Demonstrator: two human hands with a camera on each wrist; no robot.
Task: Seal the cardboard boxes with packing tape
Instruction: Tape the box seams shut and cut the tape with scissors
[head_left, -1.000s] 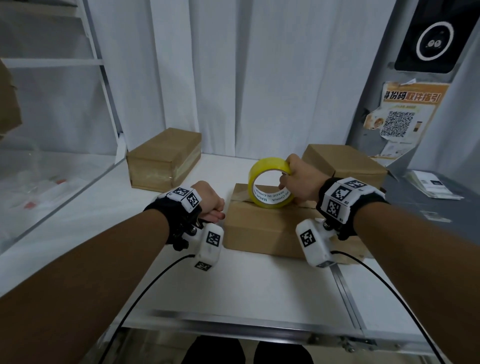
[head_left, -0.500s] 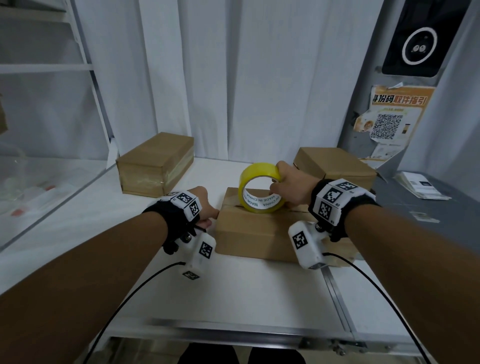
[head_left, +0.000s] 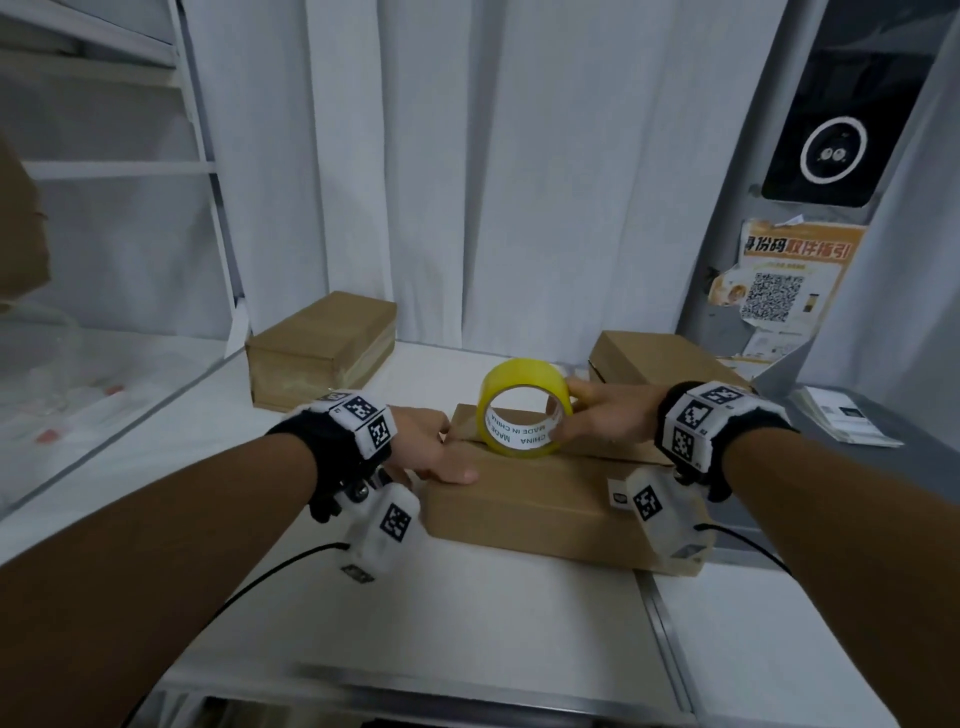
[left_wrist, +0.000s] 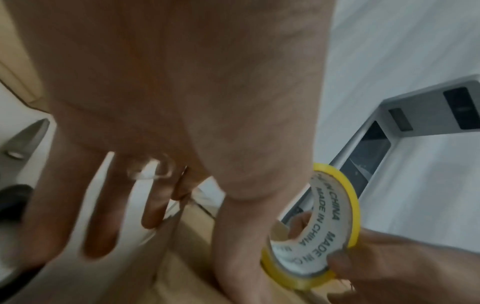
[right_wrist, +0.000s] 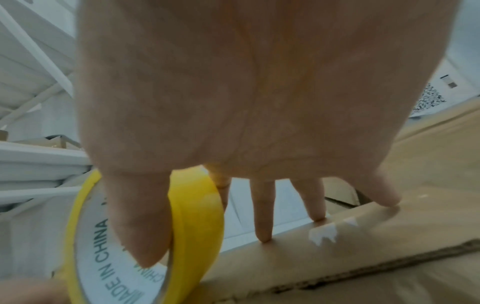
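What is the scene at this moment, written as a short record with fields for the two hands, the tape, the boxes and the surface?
left hand: rests on the left end of the near box, thumb lying flat
right hand: pinches the tape roll
tape roll: yellow, standing on edge on the near box's top seam
other boxes: left box and right box, both closed, behind
surface: white table

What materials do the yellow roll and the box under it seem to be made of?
Tape roll: likely glossy yellow plastic film on a white printed core, probably cardboard. Box: matte brown corrugated cardboard; the right wrist view shows a fluted edge.
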